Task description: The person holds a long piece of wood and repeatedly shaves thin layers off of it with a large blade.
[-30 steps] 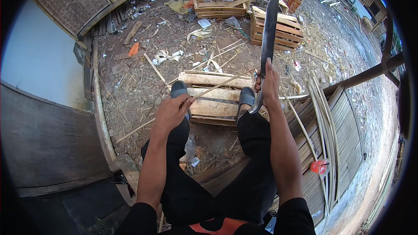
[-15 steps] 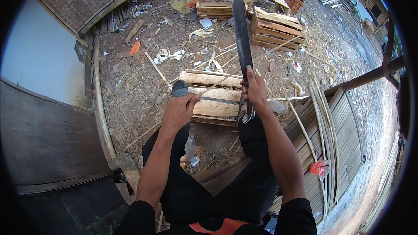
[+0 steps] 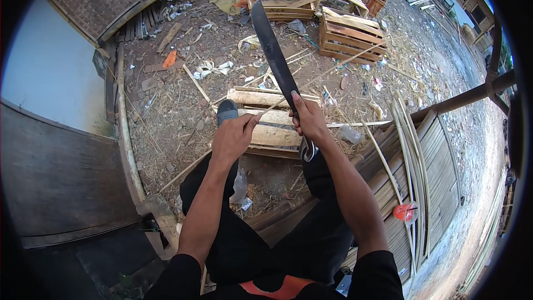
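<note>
My right hand [image 3: 308, 123] grips the handle of a long dark machete [image 3: 275, 55]. Its blade points away from me and leans up to the left. My left hand [image 3: 233, 136] pinches the near end of a thin bamboo strip [image 3: 338, 66] that runs up to the right and crosses under the blade just beyond my right hand. Both hands hover over a low wooden pallet [image 3: 272, 136] on the ground. My left shoe [image 3: 226, 110] rests on its edge. My legs in black trousers stretch out below the hands.
Wooden crates [image 3: 350, 33] stand beyond the pallet, and another crate [image 3: 277, 0] sits farther back. Split bamboo slats [image 3: 411, 150] lie on a woven panel at the right, near a red object [image 3: 405, 211]. Scraps and slivers litter the dirt. A dark wall [image 3: 55, 178] is at the left.
The machete has swung from leaning right to leaning left, its tip moving left. My right hand has come down closer to my left hand, which has stayed nearly still.
</note>
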